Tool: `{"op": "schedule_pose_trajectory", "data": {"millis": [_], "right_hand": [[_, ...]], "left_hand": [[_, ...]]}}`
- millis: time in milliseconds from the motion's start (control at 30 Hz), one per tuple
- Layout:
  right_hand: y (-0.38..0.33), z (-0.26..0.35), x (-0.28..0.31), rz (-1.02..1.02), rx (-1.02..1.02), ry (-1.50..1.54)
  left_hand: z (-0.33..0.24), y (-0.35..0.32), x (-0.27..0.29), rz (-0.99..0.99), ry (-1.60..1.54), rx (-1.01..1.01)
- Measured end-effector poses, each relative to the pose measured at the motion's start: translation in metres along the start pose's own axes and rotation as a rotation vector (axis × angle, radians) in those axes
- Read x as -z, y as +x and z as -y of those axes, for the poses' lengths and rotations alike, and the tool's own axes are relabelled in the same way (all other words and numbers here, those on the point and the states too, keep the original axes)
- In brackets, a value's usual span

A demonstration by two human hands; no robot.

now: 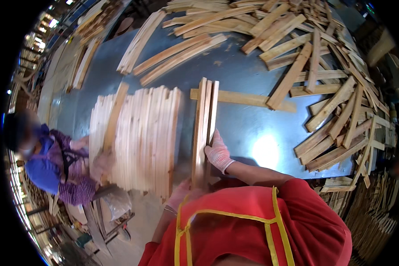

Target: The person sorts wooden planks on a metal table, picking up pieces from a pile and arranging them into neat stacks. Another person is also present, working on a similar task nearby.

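A small bundle of wooden slats, three or four stood on edge and pressed together, lies on the blue-grey metal table with its long axis running from the near table edge straight away from the person, far end just short of a single cross slat lying at right angles to it. The right hand, in a white knit glove, is flat against the bundle's right face near the near end, fingers spread and pressing, not wrapped round it. The left hand, in a pinkish glove, is at the bundle's near end at the table edge; whether it clasps the slat ends cannot be told, as the red apron partly hides it. Just left of the bundle, with a narrow strip of bare table between, lies a wide row of aligned slats, same orientation, with one slat laid across its left part. A second person in purple at the table's left side has a hand on that row. To the right of the bundle the table is open as far as a loose heap of slats that fills the right and far edges. More slat groups lie slantwise farther off.
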State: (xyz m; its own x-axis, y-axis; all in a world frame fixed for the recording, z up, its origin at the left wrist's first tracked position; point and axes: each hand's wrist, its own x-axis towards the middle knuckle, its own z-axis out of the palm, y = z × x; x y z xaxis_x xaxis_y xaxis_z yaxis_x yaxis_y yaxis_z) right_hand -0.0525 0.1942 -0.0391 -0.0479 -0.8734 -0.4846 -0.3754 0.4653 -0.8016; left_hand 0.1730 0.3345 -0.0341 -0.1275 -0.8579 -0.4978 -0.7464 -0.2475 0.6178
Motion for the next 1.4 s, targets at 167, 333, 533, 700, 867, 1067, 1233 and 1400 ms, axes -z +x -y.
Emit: {"op": "schedule_pose_trajectory", "data": {"millis": [167, 333, 533, 700, 867, 1067, 1233, 1400], "right_hand": [[0.005, 0.032, -0.042, 0.519, 0.179, -0.072], [0.074, 0.058, 0.074, -0.234, 0.566, -0.475], [0.118, -0.035, 0.260, -0.937, 0.006, -0.644], [0.053, -0.065, 0.269, -0.168, 0.065, 1.012], [0.046, -0.029, 0.289, -0.060, 0.285, 0.982], [0.218, 0.034, 0.525, -0.685, 0.510, 0.259], [0.258, -0.043, 0.501, -0.690, 0.045, -0.846], [0.243, -0.027, 0.471, -0.675, 0.037, -0.439]], "left_hand": [[-0.053, 0.014, 0.028, -0.389, 0.655, -0.058], [-0.034, 0.044, 0.021, -0.515, 0.769, -0.041], [-0.062, 0.062, 0.018, -0.374, 0.771, 0.041], [-0.118, 0.086, 0.000, -0.259, 0.629, -0.175], [-0.183, 0.131, -0.042, -0.160, 0.537, -0.307], [-0.198, 0.156, -0.063, -0.295, 0.669, -0.153], [-0.123, 0.133, -0.032, -0.661, 0.826, 0.132], [-0.115, 0.116, 0.019, -0.481, 0.831, 0.177]]}}
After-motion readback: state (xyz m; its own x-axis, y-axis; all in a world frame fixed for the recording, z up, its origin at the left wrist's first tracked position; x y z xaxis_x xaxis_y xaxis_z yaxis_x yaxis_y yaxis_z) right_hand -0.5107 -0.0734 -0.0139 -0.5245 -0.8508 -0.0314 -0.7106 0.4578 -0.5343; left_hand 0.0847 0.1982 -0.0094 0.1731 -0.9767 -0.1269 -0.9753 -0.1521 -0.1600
